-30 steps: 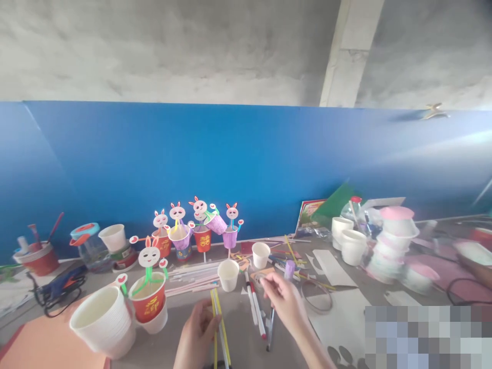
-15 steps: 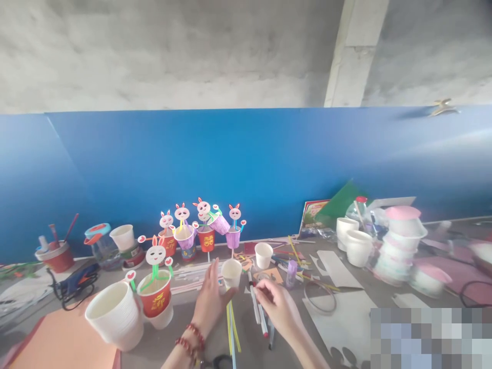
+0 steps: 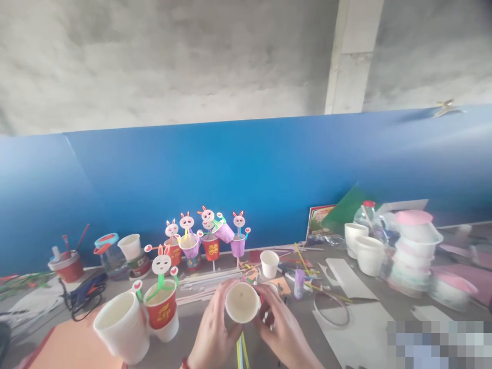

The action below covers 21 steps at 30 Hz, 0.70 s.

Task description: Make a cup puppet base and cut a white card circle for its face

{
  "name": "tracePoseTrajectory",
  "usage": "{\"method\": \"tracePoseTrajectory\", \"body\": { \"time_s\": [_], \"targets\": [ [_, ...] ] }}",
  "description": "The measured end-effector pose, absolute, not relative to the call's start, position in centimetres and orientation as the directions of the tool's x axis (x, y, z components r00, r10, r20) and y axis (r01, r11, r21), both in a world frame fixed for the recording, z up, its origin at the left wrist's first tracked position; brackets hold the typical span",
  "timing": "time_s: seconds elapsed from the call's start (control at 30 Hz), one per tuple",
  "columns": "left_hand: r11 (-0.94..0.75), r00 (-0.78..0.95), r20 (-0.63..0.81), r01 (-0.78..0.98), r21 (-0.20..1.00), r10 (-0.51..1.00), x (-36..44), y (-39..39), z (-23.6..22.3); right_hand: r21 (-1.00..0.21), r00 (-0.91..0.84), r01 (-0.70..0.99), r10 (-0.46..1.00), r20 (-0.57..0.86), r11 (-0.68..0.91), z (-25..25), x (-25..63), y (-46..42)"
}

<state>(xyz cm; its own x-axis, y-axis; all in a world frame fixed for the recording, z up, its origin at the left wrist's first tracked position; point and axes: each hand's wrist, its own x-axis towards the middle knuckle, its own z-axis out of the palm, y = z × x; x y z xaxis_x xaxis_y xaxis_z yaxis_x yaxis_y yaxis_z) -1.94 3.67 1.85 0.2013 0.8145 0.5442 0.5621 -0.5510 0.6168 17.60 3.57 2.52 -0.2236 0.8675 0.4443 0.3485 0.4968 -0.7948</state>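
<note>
A white paper cup (image 3: 242,303), its open mouth tilted toward me, sits in my left hand (image 3: 213,323), whose fingers wrap its left side. At the cup's right side my right hand (image 3: 282,323) is closed, its fingers curled close to the wall. A slim marker with a red and dark end (image 3: 262,299) shows between those fingers and the cup; most of it is hidden. Below the cup, yellow and pale blue strips (image 3: 241,351) lie on the table. Another white paper cup (image 3: 269,264) stands just beyond my hands.
Rabbit-faced cup figures (image 3: 207,238) stand along the blue partition. Stacked white cups (image 3: 122,328) and a red cup rabbit (image 3: 160,307) are at left. A purple tube (image 3: 299,284), white paper (image 3: 357,328), a ring (image 3: 331,309) and stacked bowls (image 3: 413,256) lie to the right.
My left hand has taken the paper cup, lifted it toward me and tilted its mouth my way. My right hand has moved from the pens to the cup's right side.
</note>
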Motion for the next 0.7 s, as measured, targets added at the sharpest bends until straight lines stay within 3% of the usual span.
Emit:
{"method": "tracePoseTrajectory", "body": {
  "time_s": [0.07,0.13,0.23,0.3,0.4,0.5,0.6,0.7],
  "targets": [
    [-0.568,0.184,0.564,0.517,0.641,0.805,-2.0,2.8,2.2,-0.79,-0.259,0.316,0.849,0.461,0.525,2.6,17.2,3.2],
    [-0.526,0.118,0.528,0.406,0.747,0.841,-1.8,2.1,2.5,-0.786,-0.284,0.323,0.846,0.45,0.527,2.8,16.7,2.9],
    [-0.363,-0.049,0.364,0.034,0.931,0.93,-1.1,1.4,2.9,-0.791,-0.313,0.377,0.87,0.381,0.482,3.5,16.1,2.3],
    [-0.161,-0.059,0.151,-0.287,0.944,0.987,-0.6,1.2,3.1,-0.798,-0.29,0.44,0.906,0.307,0.412,4.1,15.6,1.7],
    [0.22,0.133,-0.176,-0.65,0.727,0.975,-0.1,1.3,3.0,-0.838,-0.246,0.453,0.946,0.212,0.305,4.5,14.9,0.7],
    [0.377,0.239,-0.316,-0.769,0.517,0.918,-0.1,1.4,2.7,-0.895,-0.273,0.366,0.949,0.159,0.255,3.5,15.0,-0.6],
    [0.477,0.363,-0.372,-0.831,0.286,0.854,-0.2,1.2,2.7,-0.914,-0.251,0.291,0.945,0.211,0.281,1.7,16.0,-1.4],
    [0.568,0.529,-0.281,-0.82,0.073,0.8,-0.2,0.8,3.3,-0.891,-0.189,0.263,0.926,0.328,0.369,0.3,16.9,-1.8]
  ]
}}
